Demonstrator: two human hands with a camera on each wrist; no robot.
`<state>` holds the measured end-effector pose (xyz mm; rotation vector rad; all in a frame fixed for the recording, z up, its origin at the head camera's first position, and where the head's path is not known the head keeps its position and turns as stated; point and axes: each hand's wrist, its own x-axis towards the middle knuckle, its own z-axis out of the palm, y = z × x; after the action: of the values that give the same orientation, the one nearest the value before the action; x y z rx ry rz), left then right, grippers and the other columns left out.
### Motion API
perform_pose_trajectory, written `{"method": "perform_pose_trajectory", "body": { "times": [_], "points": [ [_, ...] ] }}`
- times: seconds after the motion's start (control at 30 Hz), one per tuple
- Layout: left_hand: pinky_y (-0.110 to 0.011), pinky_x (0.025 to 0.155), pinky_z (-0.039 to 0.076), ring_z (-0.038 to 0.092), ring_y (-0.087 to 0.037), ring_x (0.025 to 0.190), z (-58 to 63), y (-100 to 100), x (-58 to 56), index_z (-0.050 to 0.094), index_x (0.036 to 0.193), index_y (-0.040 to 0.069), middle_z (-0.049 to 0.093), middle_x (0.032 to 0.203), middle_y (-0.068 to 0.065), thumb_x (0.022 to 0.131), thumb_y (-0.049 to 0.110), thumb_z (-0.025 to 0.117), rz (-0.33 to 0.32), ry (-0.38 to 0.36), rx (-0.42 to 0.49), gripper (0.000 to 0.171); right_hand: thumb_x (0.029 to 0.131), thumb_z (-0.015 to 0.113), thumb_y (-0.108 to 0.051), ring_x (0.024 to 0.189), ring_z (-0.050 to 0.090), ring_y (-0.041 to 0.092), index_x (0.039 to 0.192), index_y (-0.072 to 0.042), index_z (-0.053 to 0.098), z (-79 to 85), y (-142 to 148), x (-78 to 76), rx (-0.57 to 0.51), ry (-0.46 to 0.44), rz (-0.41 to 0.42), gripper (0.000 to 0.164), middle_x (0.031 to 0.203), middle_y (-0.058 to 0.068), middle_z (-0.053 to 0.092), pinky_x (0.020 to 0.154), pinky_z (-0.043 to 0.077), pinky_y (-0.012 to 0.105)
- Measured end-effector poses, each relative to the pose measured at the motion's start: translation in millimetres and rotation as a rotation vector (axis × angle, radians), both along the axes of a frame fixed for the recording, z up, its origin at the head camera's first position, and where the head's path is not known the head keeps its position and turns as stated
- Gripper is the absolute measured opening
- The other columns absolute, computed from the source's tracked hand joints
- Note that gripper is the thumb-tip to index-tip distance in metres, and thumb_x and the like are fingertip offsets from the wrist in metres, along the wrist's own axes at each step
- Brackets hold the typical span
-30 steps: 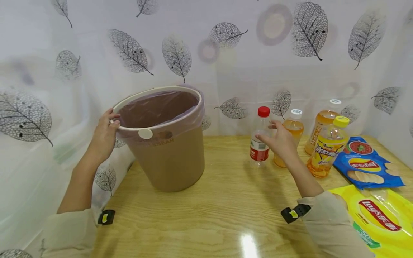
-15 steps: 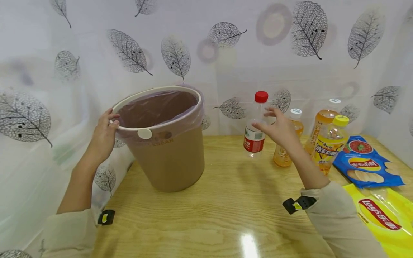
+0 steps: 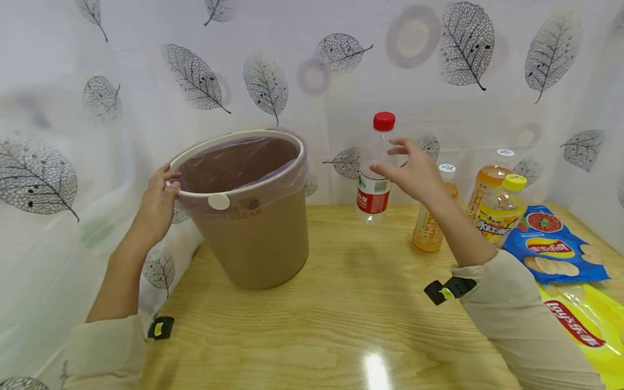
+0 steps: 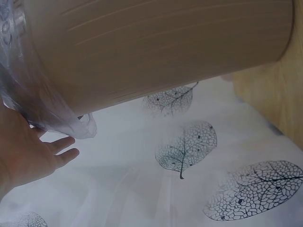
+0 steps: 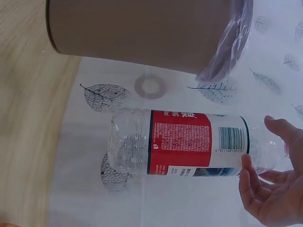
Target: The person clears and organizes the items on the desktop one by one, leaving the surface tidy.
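Observation:
A clear plastic bottle point(image 3: 374, 189) with a red cap and a red-and-white label hangs upright above the table, and no drink shows in it. My right hand point(image 3: 414, 170) holds it near the shoulder between thumb and fingers; the right wrist view shows the grip on the bottle point(image 5: 189, 144) from the side. To the left stands a brown trash bin point(image 3: 258, 244), lined with a thin purplish bag point(image 3: 292, 181). My left hand point(image 3: 158, 206) grips the bin's pale rim at its left side. In the left wrist view some fingers point(image 4: 66, 156) extend beside the liner.
On the right stand two orange-drink bottles with white caps point(image 3: 429, 230) point(image 3: 489, 181) and an iced-tea bottle point(image 3: 499, 214) with a yellow cap. Blue point(image 3: 556, 249) and yellow point(image 3: 580, 325) chip bags lie beyond. A leaf-print curtain point(image 3: 341, 108) closes off the back.
My right hand has lifted the red-capped bottle off the table and carried it up and left, towards the bin. The left hand stays on the rim.

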<state>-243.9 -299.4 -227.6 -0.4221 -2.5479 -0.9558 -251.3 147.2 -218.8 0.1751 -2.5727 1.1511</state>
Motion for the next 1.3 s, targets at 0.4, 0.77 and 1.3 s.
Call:
{"method": "perform_pose_trajectory", "body": {
  "times": [0.4, 0.77, 1.3],
  "points": [
    [-0.062, 0.100, 0.004, 0.007, -0.047, 0.131, 0.6, 1.3, -1.3, 0.033, 0.129, -0.013, 0.009, 0.148, -0.024, 0.098, 0.024, 0.020, -0.012, 0.019, 0.005, 0.049, 0.079, 0.065, -0.048, 0.098, 0.058, 0.029, 0.139, -0.011, 0.034, 43.1, -18.4, -5.6, -0.012, 0.040, 0.047, 0.077, 0.131, 0.008, 0.048, 0.085, 0.043, 0.043],
    [-0.063, 0.099, 0.004, 0.011, -0.050, 0.129, 0.1, -0.3, -0.8, 0.032, 0.130, -0.012, 0.008, 0.148, -0.023, 0.098, 0.024, 0.020, -0.009, 0.013, -0.002, 0.049, 0.076, 0.067, -0.049, 0.087, 0.063, 0.020, 0.138, -0.018, 0.035, 80.0, -39.0, -11.1, -0.087, 0.080, 0.016, 0.076, 0.132, 0.002, 0.047, 0.083, 0.045, 0.034],
    [-0.062, 0.100, 0.005, 0.013, -0.050, 0.127, 0.7, 0.1, -0.3, 0.031, 0.130, -0.013, 0.007, 0.148, -0.023, 0.098, 0.023, 0.019, -0.008, 0.005, -0.004, 0.050, 0.075, 0.074, -0.038, 0.073, 0.052, 0.016, 0.132, -0.018, 0.044, 106.3, -77.5, -13.1, -0.262, 0.354, 0.069, 0.067, 0.122, -0.001, 0.053, 0.068, 0.043, 0.026]
  ]
}}
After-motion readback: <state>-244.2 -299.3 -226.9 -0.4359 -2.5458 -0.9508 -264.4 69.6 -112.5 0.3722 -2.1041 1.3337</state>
